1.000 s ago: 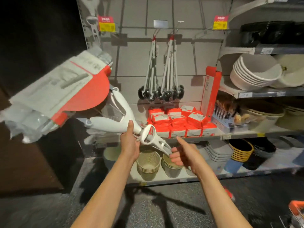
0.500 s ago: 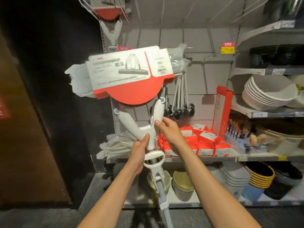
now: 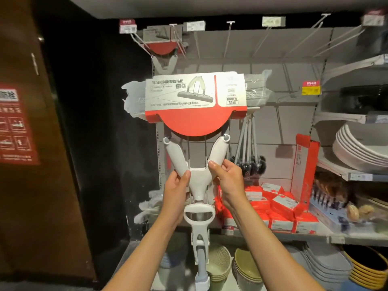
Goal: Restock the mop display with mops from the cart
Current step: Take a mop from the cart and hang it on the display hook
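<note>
I hold a white sponge mop (image 3: pixel 197 183) upright in front of the display wall. Its head, wrapped in a grey and red cardboard sleeve (image 3: pixel 195 99), points up, and its handle hangs down past the lower shelf. My left hand (image 3: pixel 175 187) grips the left arm of the Y-shaped white yoke. My right hand (image 3: pixel 227 179) grips the right arm. A second mop of the same kind (image 3: pixel 162 45) hangs on a peg hook at the top left of the wall.
Bare peg hooks (image 3: pixel 228 38) stick out along the top of the wall. Black-headed brushes (image 3: pixel 247 160) hang right of the mop. Red boxes (image 3: pixel 279 208) fill the middle shelf, white bowls (image 3: pixel 361 145) sit at right, stacked bowls (image 3: pixel 245 267) below. A brown wall (image 3: pixel 31 143) stands at left.
The mop swung from lying tilted at the left to upright and centred, and rose higher. My right hand went from the lever ring to the yoke's right arm. My view tilted up.
</note>
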